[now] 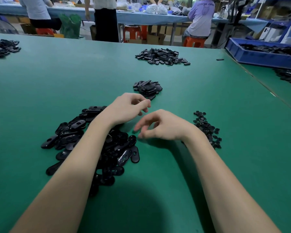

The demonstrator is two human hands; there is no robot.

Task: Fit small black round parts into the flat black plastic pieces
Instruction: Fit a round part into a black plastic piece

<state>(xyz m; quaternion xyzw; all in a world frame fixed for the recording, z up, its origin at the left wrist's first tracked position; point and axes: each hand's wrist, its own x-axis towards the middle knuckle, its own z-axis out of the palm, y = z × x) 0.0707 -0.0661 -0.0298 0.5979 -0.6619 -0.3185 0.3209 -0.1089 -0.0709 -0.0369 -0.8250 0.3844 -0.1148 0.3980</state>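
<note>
A heap of flat black oval plastic pieces (69, 137) lies on the green table (175, 174) at the near left, partly under my left forearm. Small black round parts (207, 128) are scattered at the right, behind my right wrist. My left hand (128, 108) hovers above the table past the heap, fingers loosely curled, nothing visible in them. My right hand (160, 126) hangs just right of it, fingers loosely bent and blurred, holding nothing that I can see. A small pile of black oval pieces (147, 89) sits just beyond my left hand.
A larger pile of black pieces (161, 56) lies farther back, another pile (3, 47) at the far left edge. A blue bin (259, 57) with black pieces stands at the back right. People sit and stand at a blue table (141, 15) behind.
</note>
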